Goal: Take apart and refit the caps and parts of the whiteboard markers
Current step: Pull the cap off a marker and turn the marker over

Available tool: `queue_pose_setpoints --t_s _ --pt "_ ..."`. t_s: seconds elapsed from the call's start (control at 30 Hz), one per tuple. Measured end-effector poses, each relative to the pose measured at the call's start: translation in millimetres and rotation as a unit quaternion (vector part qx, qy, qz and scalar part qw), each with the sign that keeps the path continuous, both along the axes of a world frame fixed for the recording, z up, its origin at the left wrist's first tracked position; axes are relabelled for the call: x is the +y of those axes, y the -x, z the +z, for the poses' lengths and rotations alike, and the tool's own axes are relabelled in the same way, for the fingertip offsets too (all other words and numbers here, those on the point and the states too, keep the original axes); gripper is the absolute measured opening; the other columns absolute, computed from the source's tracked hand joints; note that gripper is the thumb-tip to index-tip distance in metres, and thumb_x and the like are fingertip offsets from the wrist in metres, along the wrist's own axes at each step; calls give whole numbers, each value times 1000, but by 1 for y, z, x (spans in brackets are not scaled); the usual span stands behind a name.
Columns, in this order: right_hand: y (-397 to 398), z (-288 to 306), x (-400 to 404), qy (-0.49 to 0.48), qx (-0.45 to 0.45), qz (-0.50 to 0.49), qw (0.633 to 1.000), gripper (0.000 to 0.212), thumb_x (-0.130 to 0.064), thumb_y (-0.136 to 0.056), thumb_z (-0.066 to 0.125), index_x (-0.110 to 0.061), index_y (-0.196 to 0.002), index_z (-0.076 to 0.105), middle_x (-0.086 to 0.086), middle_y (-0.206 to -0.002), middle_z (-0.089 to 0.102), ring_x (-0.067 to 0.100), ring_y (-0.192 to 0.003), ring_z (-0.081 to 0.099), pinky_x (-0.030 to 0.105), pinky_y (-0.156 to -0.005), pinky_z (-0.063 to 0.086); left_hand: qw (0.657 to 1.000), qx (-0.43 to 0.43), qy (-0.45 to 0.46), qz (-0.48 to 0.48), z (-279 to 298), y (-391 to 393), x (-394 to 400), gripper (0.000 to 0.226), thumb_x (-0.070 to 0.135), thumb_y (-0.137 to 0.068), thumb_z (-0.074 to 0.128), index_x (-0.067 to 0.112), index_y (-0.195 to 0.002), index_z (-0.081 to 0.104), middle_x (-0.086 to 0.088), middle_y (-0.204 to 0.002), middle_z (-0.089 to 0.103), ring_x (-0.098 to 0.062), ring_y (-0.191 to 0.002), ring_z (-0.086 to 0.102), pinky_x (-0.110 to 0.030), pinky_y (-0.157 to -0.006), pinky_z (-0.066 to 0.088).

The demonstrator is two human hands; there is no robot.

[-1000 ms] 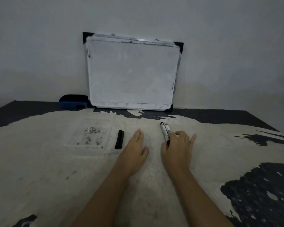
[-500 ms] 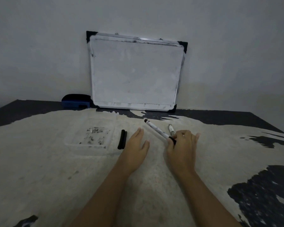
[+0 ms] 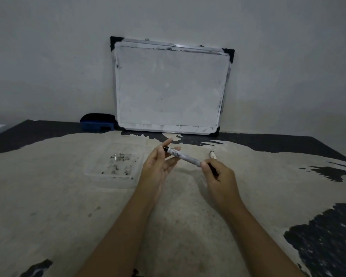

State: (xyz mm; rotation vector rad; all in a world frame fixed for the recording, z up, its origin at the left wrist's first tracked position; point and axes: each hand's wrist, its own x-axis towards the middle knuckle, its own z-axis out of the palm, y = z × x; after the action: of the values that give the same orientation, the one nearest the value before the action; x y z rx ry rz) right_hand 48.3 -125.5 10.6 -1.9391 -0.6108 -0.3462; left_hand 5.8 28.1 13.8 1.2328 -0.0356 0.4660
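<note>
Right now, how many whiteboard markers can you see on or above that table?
2. One marker is held above the table, its near end gripped by the right hand and its far end at the left hand. The other marker lies behind the right hand, partly hidden.

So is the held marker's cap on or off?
On, it seems: marker shows a black end at the right hand, no bare tip visible.
</note>
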Motion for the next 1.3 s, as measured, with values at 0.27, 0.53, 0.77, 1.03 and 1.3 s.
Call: queue_pose_setpoints --t_s 0.27,0.53,0.77,1.03,1.3 --pt "0 -3 -1 -1 -17 -1 1000 27 -15 -95 47 -15 -71 58 -6 -51 45 4 -43 41 14 -40 29 999 -28 27 19 0 -1 0 27 36 -83 46 22 -98 63 1 -102 71 -10 -93 69 -19 -82 55" --pt "-6 -8 1 28 -127 -52 990 15 -15 -93 53 -11 -80 60 -5 -66 51 11 -60 47 19 -56 36 993 4 54 105 -3 -4 -4 22 16 -91 49 1 -96 63 -9 -93 72 -11 -76 72 -21 -71 59" --pt "-8 -6 -4 83 -180 -114 974 7 -16 -81 69 -13 -87 67 -3 -78 60 12 -74 48 26 -70 36 988 4 86 125 -3 -5 -9 17 16 -90 52 2 -88 63 -10 -87 72 -11 -70 71 -20 -66 59" --pt "-13 -3 -14 36 -159 -196 967 14 -10 -74 75 -10 -85 67 1 -76 66 17 -72 54 28 -74 38 990 25 60 124 -5 -7 -9 18 22 -90 54 6 -91 62 1 -84 73 -8 -76 70 -17 -69 58" --pt "-14 -5 -12 48 -138 -209 967 11 -16 -78 72 -14 -87 65 -3 -77 64 18 -75 53 28 -79 30 937 79 -287 184 -19 -13 -19 15 9 -83 63 12 -97 68 -2 -98 68 -9 -84 62 -7 -73 50"
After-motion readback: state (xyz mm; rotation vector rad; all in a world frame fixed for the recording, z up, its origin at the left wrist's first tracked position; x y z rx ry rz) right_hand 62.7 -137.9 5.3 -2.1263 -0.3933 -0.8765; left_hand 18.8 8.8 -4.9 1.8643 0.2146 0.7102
